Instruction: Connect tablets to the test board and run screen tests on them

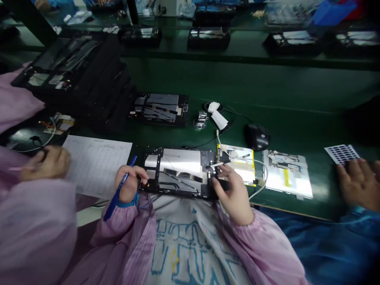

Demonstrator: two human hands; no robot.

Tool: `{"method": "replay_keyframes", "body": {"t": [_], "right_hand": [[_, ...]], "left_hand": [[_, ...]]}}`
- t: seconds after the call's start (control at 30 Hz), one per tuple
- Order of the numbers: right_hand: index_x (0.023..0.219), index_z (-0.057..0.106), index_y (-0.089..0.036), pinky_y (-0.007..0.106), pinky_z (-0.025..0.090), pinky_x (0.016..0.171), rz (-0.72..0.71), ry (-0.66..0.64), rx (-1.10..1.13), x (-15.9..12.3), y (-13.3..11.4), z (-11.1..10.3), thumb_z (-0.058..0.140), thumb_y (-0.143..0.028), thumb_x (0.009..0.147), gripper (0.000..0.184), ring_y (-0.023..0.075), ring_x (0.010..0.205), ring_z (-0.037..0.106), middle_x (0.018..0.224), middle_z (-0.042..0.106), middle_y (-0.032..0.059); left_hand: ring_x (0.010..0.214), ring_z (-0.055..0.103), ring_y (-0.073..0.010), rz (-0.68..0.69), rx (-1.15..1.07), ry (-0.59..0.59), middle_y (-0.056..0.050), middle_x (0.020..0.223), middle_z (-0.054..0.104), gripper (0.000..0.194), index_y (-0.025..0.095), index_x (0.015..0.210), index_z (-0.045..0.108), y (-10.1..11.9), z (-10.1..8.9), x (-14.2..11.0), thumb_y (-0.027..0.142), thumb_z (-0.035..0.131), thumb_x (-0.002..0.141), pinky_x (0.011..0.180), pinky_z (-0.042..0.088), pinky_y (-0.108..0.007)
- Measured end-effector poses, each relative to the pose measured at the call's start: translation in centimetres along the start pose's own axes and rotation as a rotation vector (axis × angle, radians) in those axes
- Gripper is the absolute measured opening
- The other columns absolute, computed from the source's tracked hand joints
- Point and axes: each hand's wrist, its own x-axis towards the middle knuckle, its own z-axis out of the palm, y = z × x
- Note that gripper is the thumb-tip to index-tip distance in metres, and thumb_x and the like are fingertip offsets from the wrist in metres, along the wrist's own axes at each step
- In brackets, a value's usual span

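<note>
An opened tablet lies in front of me, its silver plates, black frame and ribbon cables showing. My left hand has a blue pen tucked between its fingers, while its fingertips touch the tablet's left end. At the right end, my right hand grips the tablet with bent fingers and thumb. A white cable runs over to this end, its slim plug resting by my fingertips; whether the plug is seated I cannot tell. Beneath the cable and beside my right hand lies a yellow-edged board with a silver plate.
Stacked black trays rise at left, near a printed sheet and a co-worker's hand. Another opened tablet lies behind. A mouse, silver panel, label sheet and another person's hand are right.
</note>
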Motion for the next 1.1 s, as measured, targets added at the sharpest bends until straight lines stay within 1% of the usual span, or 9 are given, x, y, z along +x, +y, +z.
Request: {"method": "replay_keyframes", "body": {"t": [0.13, 0.33, 0.47, 0.57, 0.73, 0.87, 0.97, 1.03, 1.1], "right_hand": [[0.11, 0.05, -0.017, 0.059, 0.029, 0.106, -0.141, -0.143, -0.173, 0.7, -2.3, 2.1, 0.048, -0.028, 0.09, 0.022, 0.0322, 0.128, 0.046, 0.125, 0.06, 0.0159], [0.14, 0.032, -0.012, 0.064, 0.024, 0.107, -0.193, -0.328, -0.198, 1.8, -2.6, 2.6, 0.041, -0.023, 0.093, 0.049, 0.031, 0.131, 0.043, 0.13, 0.057, 0.0181], [0.124, 0.053, -0.019, 0.06, 0.03, 0.107, -0.149, -0.18, -0.112, 7.6, -0.7, 1.5, 0.04, -0.023, 0.091, 0.035, 0.0294, 0.13, 0.044, 0.134, 0.055, 0.0129], [0.125, 0.053, -0.012, 0.048, 0.037, 0.107, -0.156, -0.043, -0.114, 13.5, 1.0, 2.1, 0.049, -0.023, 0.086, 0.041, 0.0282, 0.128, 0.046, 0.133, 0.053, 0.018], [0.139, 0.038, -0.006, 0.053, 0.034, 0.107, -0.203, -0.158, -0.255, 18.6, 3.5, 5.4, 0.054, -0.021, 0.083, 0.06, 0.0339, 0.133, 0.038, 0.143, 0.042, 0.0209], [0.14, 0.036, -0.009, 0.063, 0.031, 0.101, -0.18, -0.17, -0.316, 18.7, 4.1, 6.2, 0.048, -0.022, 0.087, 0.056, 0.0388, 0.136, 0.031, 0.146, 0.038, 0.0203], [0.14, 0.034, -0.01, 0.067, 0.022, 0.104, -0.169, -0.139, -0.27, 17.5, 2.5, 4.4, 0.046, -0.031, 0.091, 0.054, 0.0377, 0.137, 0.029, 0.146, 0.037, 0.0198], [0.138, 0.035, -0.012, 0.062, 0.025, 0.105, -0.204, -0.128, -0.159, 15.3, 0.5, 2.5, 0.043, -0.039, 0.093, 0.054, 0.0344, 0.133, 0.036, 0.142, 0.041, 0.0195], [0.124, 0.049, -0.016, 0.046, 0.041, 0.097, -0.306, -0.243, 0.059, 12.2, -1.9, 0.6, 0.039, -0.046, 0.094, 0.044, 0.0277, 0.115, 0.052, 0.122, 0.057, 0.016]], "left_hand": [[0.048, 0.055, -0.014, -0.194, -0.051, -0.034, -0.006, 0.067, 0.065, 0.057, 0.017, 0.088, 0.06, 1.1, 1.3, 0.9, 0.071, 0.045, 0.079, 0.04, 0.041, -0.024], [0.05, 0.051, -0.0095, -0.489, -0.092, -0.226, -0.008, 0.075, 0.061, 0.036, 0.012, 0.084, 0.07, 1.6, 4.5, 1.6, 0.045, 0.055, 0.083, 0.038, 0.034, -0.02], [0.06, 0.059, -0.0135, -0.634, -0.064, -0.402, -0.009, 0.078, 0.065, 0.025, 0.012, 0.085, 0.069, 1.2, 7.4, 2.0, 0.032, 0.055, 0.08, 0.046, 0.042, -0.022], [0.055, 0.056, -0.0101, -0.721, 0.085, -0.48, -0.004, 0.068, 0.062, 0.013, 0.011, 0.077, 0.064, 0.5, 9.3, 2.4, 0.023, 0.059, 0.074, 0.047, 0.041, -0.02], [0.049, 0.05, -0.0069, -0.696, 0.269, -0.519, 0.002, 0.059, 0.057, 0.003, 0.014, 0.071, 0.058, -1.6, 10.4, 2.4, 0.016, 0.059, 0.071, 0.048, 0.039, -0.019], [0.053, 0.054, -0.0082, -0.601, 0.381, -0.586, 0.002, 0.061, 0.059, 0.002, 0.015, 0.071, 0.059, -2.1, 10.5, 2.1, 0.014, 0.059, 0.07, 0.05, 0.041, -0.019], [0.052, 0.056, -0.0086, -0.604, 0.326, -0.56, 0.001, 0.063, 0.061, 0.007, 0.016, 0.072, 0.055, -1.8, 10.4, 2.0, 0.017, 0.061, 0.072, 0.048, 0.042, -0.019], [0.049, 0.055, -0.0083, -0.586, 0.191, -0.454, 0.0, 0.064, 0.061, 0.015, 0.017, 0.072, 0.049, -1.5, 10.2, 2.0, 0.023, 0.063, 0.076, 0.045, 0.041, -0.019], [0.045, 0.052, -0.0067, -0.504, 0.095, -0.323, 0.001, 0.063, 0.059, 0.021, 0.017, 0.072, 0.046, -1.2, 10.0, 2.1, 0.028, 0.063, 0.079, 0.042, 0.04, -0.018]]}}
